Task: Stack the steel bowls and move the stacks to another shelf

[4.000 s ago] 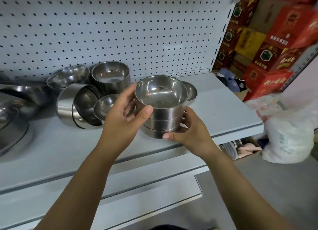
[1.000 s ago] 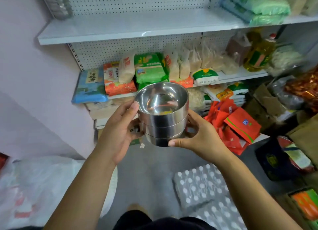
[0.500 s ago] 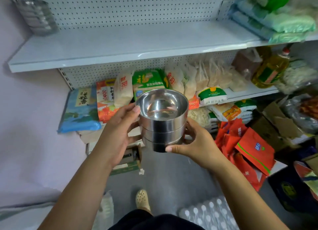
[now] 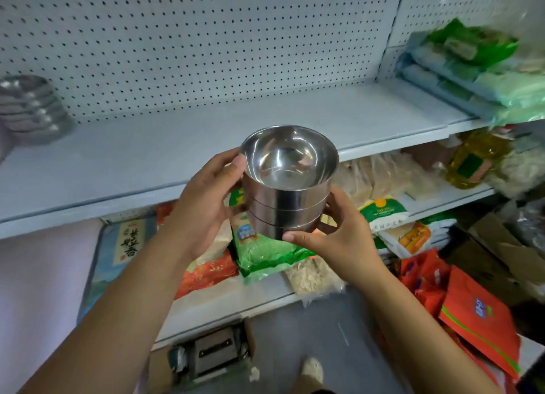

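I hold a stack of three nested steel bowls (image 4: 287, 193) upright in the air, just in front of the front edge of a pale grey shelf (image 4: 177, 146). My left hand (image 4: 203, 208) wraps the stack's left side, thumb at the top rim. My right hand (image 4: 339, 240) cups its lower right side, thumb under the bottom bowl. Another stack of steel bowls (image 4: 32, 107) stands at the far left of the same shelf, blurred.
A white pegboard (image 4: 206, 40) backs the shelf. Green and blue packets (image 4: 477, 75) fill its right end. Food bags (image 4: 262, 246) crowd the lower shelf under my hands. Red bags (image 4: 477, 314) and a cardboard box (image 4: 206, 355) lie on the floor.
I have carried the bowl stack from the first shelf across to this rack. Over the last second the grey shelf has come closer and the stack has risen to its edge.
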The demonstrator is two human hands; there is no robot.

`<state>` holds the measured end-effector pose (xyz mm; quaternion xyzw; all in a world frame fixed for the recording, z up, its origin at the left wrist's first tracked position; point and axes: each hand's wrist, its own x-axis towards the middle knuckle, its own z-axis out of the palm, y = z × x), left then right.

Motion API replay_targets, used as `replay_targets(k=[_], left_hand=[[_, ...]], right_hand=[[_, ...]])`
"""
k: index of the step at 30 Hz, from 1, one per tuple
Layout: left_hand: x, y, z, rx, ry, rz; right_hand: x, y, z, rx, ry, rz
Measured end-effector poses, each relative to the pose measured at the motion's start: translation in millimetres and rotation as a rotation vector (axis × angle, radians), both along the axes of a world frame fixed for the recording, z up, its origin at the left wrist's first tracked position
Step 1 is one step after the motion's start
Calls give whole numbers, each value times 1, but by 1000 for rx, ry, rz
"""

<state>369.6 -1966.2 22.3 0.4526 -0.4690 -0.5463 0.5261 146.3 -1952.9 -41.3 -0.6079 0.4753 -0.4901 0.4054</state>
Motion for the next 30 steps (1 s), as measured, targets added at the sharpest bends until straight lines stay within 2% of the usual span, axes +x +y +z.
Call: replay_targets(k=[9,14,23,27,30], left_hand=[[-1,-140,9,-28,-21,61],[-13,-215,-1,-9,-8,128],[-36,-307,-22,-6,49,216],[-28,-336,-22,-5,5,244],[-22,-355,-15,25,-129,323]], right_hand=[[2,-161,14,-53,52,81],[-8,-248,9,-16,83,141],[-27,-370,-7,30,150,224],[-19,-409,-11,44,141,278],[-10,-433,-6,35,205,286]])
